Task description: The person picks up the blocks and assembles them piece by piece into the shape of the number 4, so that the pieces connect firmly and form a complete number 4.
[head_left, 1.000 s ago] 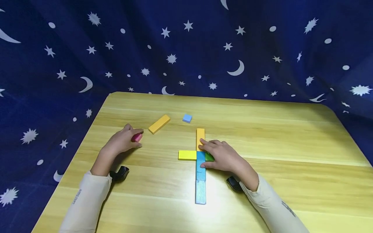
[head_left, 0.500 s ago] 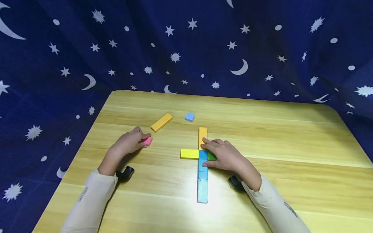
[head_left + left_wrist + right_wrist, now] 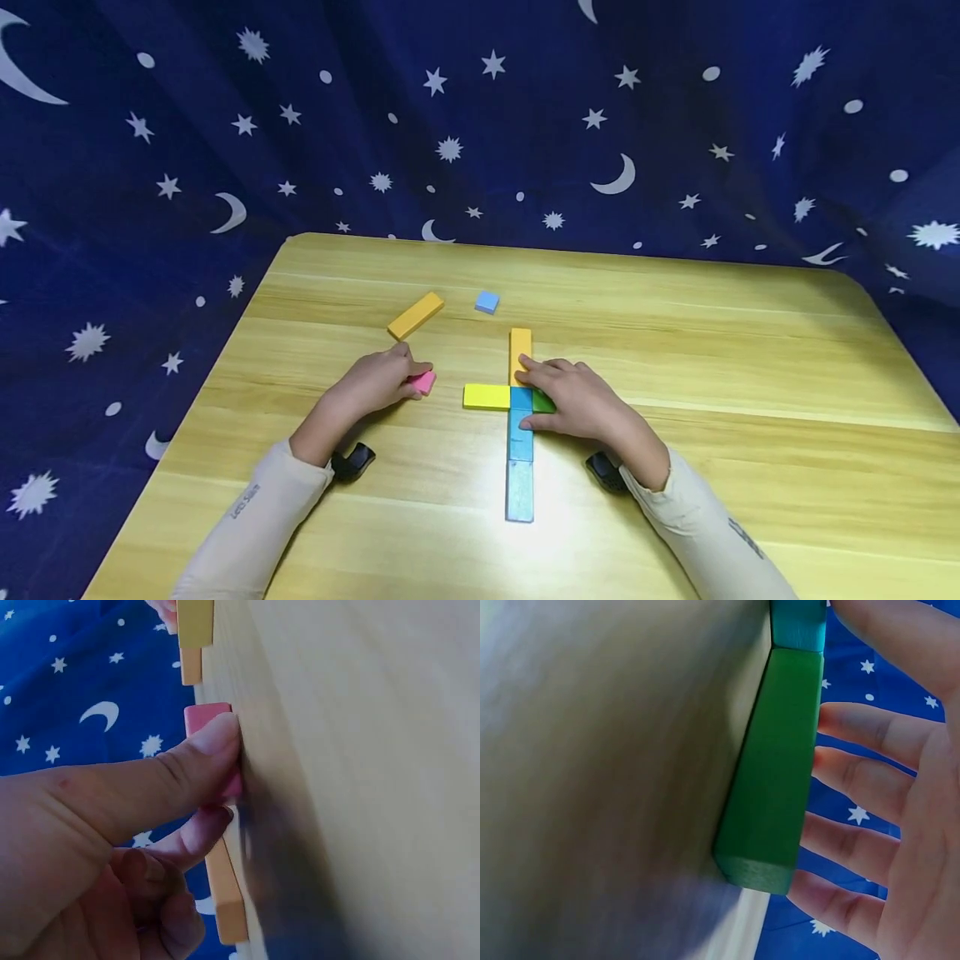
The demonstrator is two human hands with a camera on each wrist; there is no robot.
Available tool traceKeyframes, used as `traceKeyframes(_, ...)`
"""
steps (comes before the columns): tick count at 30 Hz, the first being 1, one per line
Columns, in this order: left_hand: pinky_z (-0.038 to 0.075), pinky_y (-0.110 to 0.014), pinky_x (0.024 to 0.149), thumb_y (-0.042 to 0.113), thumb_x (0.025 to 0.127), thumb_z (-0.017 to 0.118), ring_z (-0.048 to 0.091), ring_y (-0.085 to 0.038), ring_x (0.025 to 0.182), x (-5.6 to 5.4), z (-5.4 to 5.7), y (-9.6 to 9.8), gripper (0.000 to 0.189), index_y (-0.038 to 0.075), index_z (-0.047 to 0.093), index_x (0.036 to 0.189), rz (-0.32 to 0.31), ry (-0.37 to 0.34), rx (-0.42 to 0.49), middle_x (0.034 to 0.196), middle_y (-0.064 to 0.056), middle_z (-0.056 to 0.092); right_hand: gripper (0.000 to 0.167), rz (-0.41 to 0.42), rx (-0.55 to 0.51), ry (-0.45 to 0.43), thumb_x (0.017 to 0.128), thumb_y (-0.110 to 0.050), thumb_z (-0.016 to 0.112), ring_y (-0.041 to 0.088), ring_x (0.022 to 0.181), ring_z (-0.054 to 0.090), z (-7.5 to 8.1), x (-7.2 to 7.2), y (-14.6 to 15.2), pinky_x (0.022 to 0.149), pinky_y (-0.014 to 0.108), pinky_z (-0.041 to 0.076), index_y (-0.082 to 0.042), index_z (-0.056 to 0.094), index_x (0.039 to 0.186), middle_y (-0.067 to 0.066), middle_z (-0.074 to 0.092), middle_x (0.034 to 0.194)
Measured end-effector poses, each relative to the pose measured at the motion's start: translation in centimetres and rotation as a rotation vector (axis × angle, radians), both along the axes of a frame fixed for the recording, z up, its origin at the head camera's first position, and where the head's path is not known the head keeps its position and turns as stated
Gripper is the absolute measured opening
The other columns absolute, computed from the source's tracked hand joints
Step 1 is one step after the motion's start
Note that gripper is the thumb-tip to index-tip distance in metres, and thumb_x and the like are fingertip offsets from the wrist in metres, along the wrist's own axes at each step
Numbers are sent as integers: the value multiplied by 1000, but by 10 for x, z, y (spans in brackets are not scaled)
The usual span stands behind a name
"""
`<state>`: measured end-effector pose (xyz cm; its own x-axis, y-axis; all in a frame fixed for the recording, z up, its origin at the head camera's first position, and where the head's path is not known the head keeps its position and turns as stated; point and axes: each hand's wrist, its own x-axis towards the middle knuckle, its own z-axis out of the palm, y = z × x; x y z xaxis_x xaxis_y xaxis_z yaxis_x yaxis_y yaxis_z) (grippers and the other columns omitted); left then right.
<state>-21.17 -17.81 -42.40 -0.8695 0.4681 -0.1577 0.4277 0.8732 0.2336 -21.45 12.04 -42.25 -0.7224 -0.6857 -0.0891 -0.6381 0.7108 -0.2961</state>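
My left hand (image 3: 372,383) pinches a small pink block (image 3: 425,382) between thumb and fingers, left of a cross of flat blocks. In the left wrist view the thumb presses across the pink block (image 3: 206,715), close beside the table surface. The cross has an orange block (image 3: 520,343) at its top, a yellow block (image 3: 486,397) on the left and a green block (image 3: 542,403) on the right. Blue blocks (image 3: 521,446) form its centre and stem. My right hand (image 3: 577,402) lies over the green block with extended fingers, fingertips at the orange block and thumb at the blue.
A loose orange block (image 3: 416,315) lies diagonally behind the left hand. Further back is a small light-blue block (image 3: 487,302). Behind the wooden table (image 3: 712,350) hangs a dark blue curtain (image 3: 525,125) with stars and moons.
The left hand has carried the pink block rightward and slightly nearer, towards the cross. The right hand has stayed over the cross, and the view has shifted slightly.
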Motion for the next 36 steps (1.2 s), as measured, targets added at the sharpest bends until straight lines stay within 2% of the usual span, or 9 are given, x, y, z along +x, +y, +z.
traceKeyframes(3, 38, -28, 55, 25, 77, 72, 47, -15, 64, -3, 3, 4, 37, 13, 67, 111, -8, -6, -13, 85, -6, 53, 67, 3, -1, 6, 77, -52, 64, 33, 123, 43, 0, 0, 0, 91, 52, 38, -14, 51, 131, 5, 38, 144)
traceKeyframes(8, 35, -26, 58, 25, 76, 73, 45, -14, 65, -5, 8, 13, 26, 16, 68, 99, -19, -56, -14, 83, -2, 51, 68, 4, 5, 7, 76, -52, 65, 33, 123, 44, 1, 2, 0, 90, 50, 39, -14, 51, 131, 5, 38, 144)
traceKeyframes(15, 35, -26, 58, 26, 75, 74, 44, -14, 66, -4, 14, 22, 28, 16, 68, 101, -18, -53, -22, 83, 0, 50, 68, -1, 8, 8, 76, -51, 65, 32, 123, 43, 1, 1, 0, 91, 51, 38, -14, 51, 131, 5, 38, 144)
traceKeyframes(21, 35, -26, 58, 26, 76, 74, 44, -13, 66, -7, 13, 30, 28, 16, 68, 101, -41, -62, -44, 83, -1, 51, 68, -1, 5, 12, 76, -51, 65, 32, 123, 43, 0, 0, 0, 91, 51, 38, -14, 51, 131, 6, 38, 144)
traceKeyframes(28, 35, -26, 57, 26, 76, 74, 45, -13, 66, -7, 12, 32, 26, 16, 69, 99, -40, -41, -36, 82, -1, 51, 67, -12, 7, 11, 76, -51, 65, 32, 123, 43, 3, 1, 1, 91, 52, 38, -15, 51, 131, 5, 39, 143)
traceKeyframes(36, 35, -26, 57, 27, 76, 73, 45, -13, 66, -6, 6, 33, 26, 16, 68, 100, -29, -48, -33, 83, -1, 52, 66, -11, 8, -4, 77, -50, 65, 32, 124, 43, 2, 2, -1, 93, 53, 37, -15, 51, 131, 5, 38, 144)
